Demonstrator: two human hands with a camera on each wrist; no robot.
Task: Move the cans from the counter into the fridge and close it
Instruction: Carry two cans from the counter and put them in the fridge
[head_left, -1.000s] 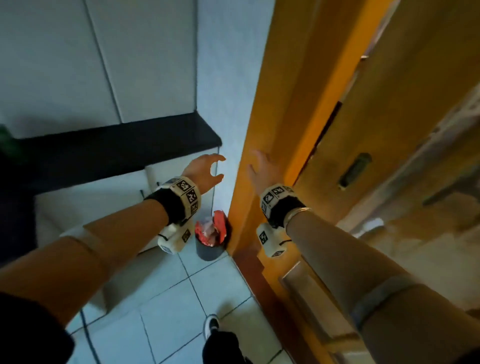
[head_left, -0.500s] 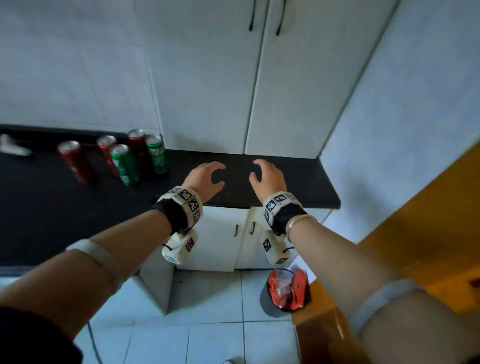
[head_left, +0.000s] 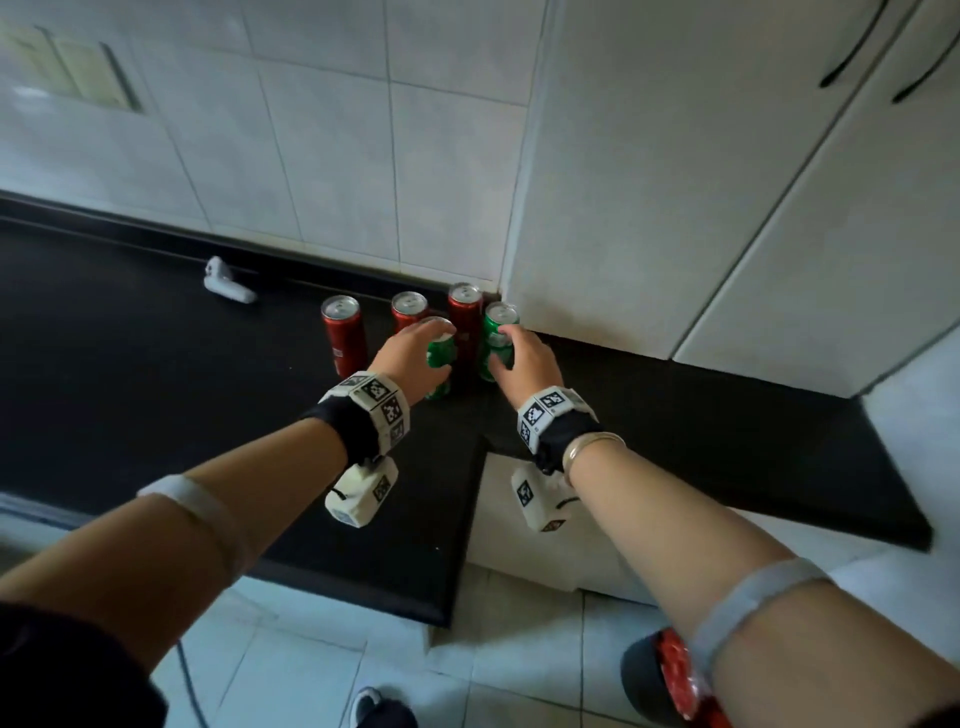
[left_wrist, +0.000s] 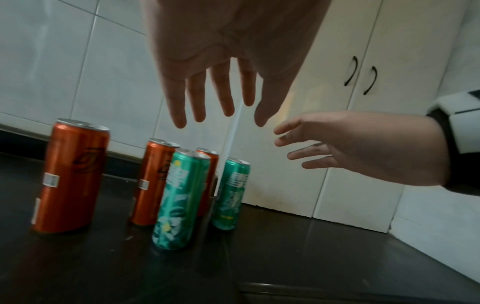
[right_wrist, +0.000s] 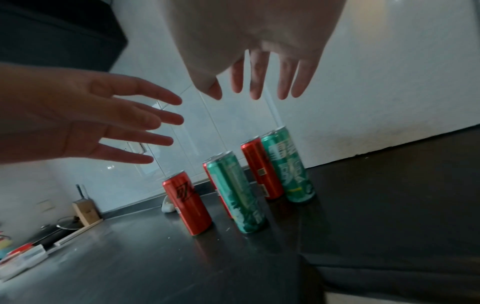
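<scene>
Five cans stand upright on the black counter (head_left: 156, 374), grouped mid-frame by the wall corner in the head view: three red cans (head_left: 343, 335) and two green. The left hand (head_left: 410, 358) reaches over the nearer green can (left_wrist: 182, 197), the right hand (head_left: 524, 361) over the farther green can (left_wrist: 232, 193). Both hands' fingers (left_wrist: 197, 96) are spread wide, above and short of the cans, holding nothing.

Five cans (head_left: 410, 332) on counter (head_left: 156, 389), cupboard (head_left: 675, 208) right
</scene>
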